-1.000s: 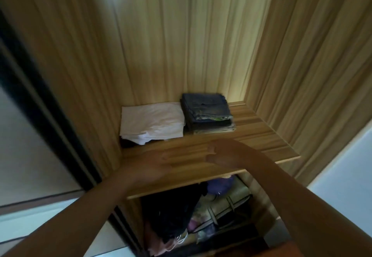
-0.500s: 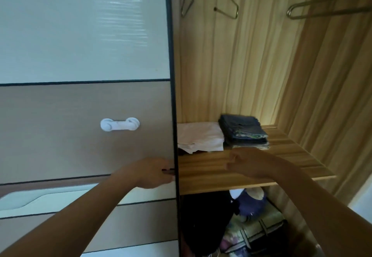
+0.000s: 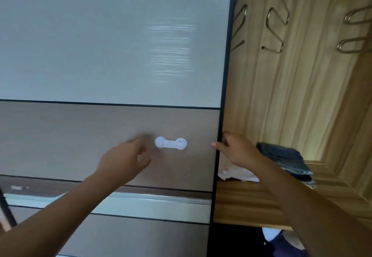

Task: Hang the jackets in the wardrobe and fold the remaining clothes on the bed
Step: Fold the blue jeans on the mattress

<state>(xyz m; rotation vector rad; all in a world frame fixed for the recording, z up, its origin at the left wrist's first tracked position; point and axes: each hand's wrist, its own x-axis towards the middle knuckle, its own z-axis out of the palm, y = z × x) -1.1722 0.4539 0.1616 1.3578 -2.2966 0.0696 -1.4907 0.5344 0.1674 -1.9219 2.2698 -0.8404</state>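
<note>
Both forearms are reaching up and forward from the bottom of the view. The left hand (image 3: 124,160) is hovering in front of the sliding door (image 3: 100,132), just left of a white plastic latch (image 3: 171,143). It is blurred, its fingers are hanging loosely spread and it is holding nothing; whether it is touching the panel I cannot tell. The right hand (image 3: 237,152) is gripping the door's black vertical edge: the fingers are curling round behind it and the thumb is pressing on the front.

Past that edge the wardrobe (image 3: 281,96) is standing open. A wooden shelf (image 3: 251,202) is carrying two folded piles side by side. One is pale cloth (image 3: 235,173), partly hidden behind the right wrist, and the other is a dark stack (image 3: 285,160) that is looking like denim. Under the shelf some dark things are showing, too dim to name.

Higher and farther back, bare metal hangers (image 3: 275,27) are hanging against the wood-grain wall, none carrying a garment.

No jacket is appearing anywhere here, and the bed is lying outside the view — so as far as this shows, the hanging is not yet done in the visible section. The folding on the bed I am unable to judge. The step in hand is looking like work on the door itself, with the right hand placed to slide it along its track.
</note>
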